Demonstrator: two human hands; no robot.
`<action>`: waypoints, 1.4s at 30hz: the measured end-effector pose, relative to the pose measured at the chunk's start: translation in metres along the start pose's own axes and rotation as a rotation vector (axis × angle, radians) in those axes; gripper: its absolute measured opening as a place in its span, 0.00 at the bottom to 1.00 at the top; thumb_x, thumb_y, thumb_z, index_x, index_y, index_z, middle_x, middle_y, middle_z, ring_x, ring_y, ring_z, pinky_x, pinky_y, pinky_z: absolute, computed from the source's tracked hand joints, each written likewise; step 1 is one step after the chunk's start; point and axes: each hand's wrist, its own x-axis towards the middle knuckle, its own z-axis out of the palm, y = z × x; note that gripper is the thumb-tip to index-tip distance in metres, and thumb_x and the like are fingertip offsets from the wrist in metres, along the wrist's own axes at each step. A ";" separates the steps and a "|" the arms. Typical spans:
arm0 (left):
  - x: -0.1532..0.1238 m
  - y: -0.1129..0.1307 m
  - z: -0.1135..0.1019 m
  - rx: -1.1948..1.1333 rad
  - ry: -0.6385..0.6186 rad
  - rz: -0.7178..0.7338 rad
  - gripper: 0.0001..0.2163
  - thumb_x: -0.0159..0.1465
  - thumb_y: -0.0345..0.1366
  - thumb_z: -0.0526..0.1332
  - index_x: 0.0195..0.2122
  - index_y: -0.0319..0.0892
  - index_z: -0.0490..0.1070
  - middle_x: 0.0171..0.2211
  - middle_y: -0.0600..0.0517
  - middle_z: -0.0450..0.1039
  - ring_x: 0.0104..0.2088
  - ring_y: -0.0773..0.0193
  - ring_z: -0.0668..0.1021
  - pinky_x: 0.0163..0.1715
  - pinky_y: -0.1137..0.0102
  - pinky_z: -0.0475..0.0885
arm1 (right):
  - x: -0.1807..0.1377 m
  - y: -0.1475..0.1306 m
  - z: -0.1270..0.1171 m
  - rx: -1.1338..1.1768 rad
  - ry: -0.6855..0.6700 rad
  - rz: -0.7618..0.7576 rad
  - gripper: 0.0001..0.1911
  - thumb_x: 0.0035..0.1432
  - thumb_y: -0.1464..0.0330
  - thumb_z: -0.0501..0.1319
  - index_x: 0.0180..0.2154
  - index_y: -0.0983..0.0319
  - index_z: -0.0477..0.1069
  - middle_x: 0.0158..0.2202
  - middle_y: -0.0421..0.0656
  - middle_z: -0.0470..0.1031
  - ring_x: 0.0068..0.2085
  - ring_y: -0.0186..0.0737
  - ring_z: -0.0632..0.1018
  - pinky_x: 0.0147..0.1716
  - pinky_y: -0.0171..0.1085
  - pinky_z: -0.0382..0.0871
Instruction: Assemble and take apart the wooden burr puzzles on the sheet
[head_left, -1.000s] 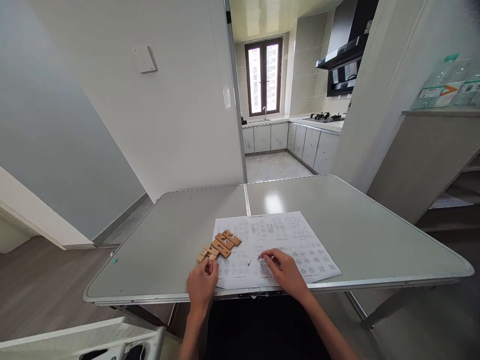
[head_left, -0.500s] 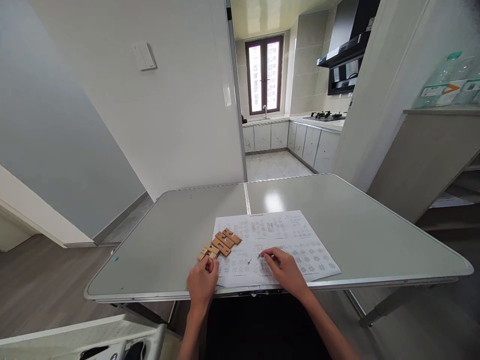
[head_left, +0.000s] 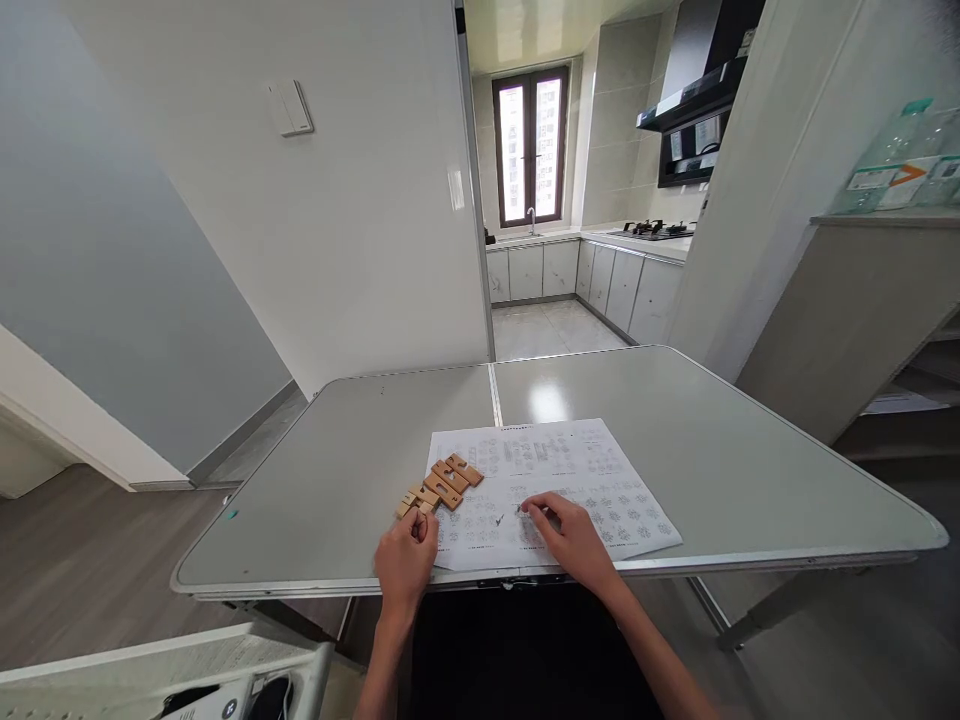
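My left hand [head_left: 406,560] is closed in a pinch at the near end of a cluster of wooden puzzle pieces. A pale wooden puzzle piece [head_left: 426,508] shows at its fingertips. The darker brown wooden pieces [head_left: 448,483], with notches and slots cut into them, lie in a slanting row on the left edge of a large printed sheet [head_left: 555,445]. On the right part of that sheet rests my right hand [head_left: 571,540], its thumb and fingers drawn together. Something small and dark shows at those fingertips, too small to name.
A grey folding table [head_left: 750,480] with a metal rim carries the sheet. A small green bit [head_left: 232,514] lies near its left edge. Below left stands a white bin [head_left: 300,665] with objects inside. Plastic bottles [head_left: 892,160] stand on a cabinet at right.
Both hands and the wooden pieces stay in place. Only the camera view has shifted very slightly.
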 end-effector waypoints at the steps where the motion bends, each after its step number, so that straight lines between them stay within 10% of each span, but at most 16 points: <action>1: 0.000 0.000 0.000 0.000 0.002 0.001 0.18 0.67 0.40 0.55 0.22 0.44 0.51 0.19 0.57 0.58 0.22 0.67 0.63 0.28 0.72 0.53 | 0.000 0.000 0.000 0.000 0.001 0.000 0.19 0.72 0.54 0.55 0.43 0.57 0.79 0.44 0.47 0.84 0.44 0.49 0.82 0.36 0.41 0.76; 32: -0.013 0.012 -0.011 -0.329 0.033 0.182 0.18 0.69 0.46 0.57 0.24 0.45 0.57 0.20 0.59 0.60 0.21 0.67 0.64 0.26 0.73 0.62 | 0.001 0.002 0.001 -0.004 0.003 -0.002 0.18 0.72 0.55 0.55 0.43 0.57 0.79 0.44 0.47 0.83 0.44 0.48 0.82 0.40 0.41 0.75; 37: -0.022 0.037 -0.020 -0.411 -0.107 0.276 0.11 0.71 0.46 0.57 0.37 0.45 0.69 0.44 0.48 0.78 0.43 0.57 0.79 0.42 0.67 0.75 | 0.002 0.001 0.000 -0.008 0.004 -0.004 0.18 0.72 0.55 0.55 0.43 0.57 0.79 0.44 0.47 0.84 0.45 0.48 0.82 0.41 0.42 0.75; 42: -0.031 0.049 -0.021 -0.399 -0.216 0.280 0.12 0.72 0.47 0.59 0.49 0.48 0.72 0.61 0.45 0.71 0.64 0.48 0.71 0.63 0.52 0.68 | 0.002 0.001 0.000 -0.014 0.005 -0.002 0.19 0.71 0.54 0.54 0.42 0.57 0.79 0.44 0.47 0.84 0.45 0.49 0.82 0.42 0.43 0.76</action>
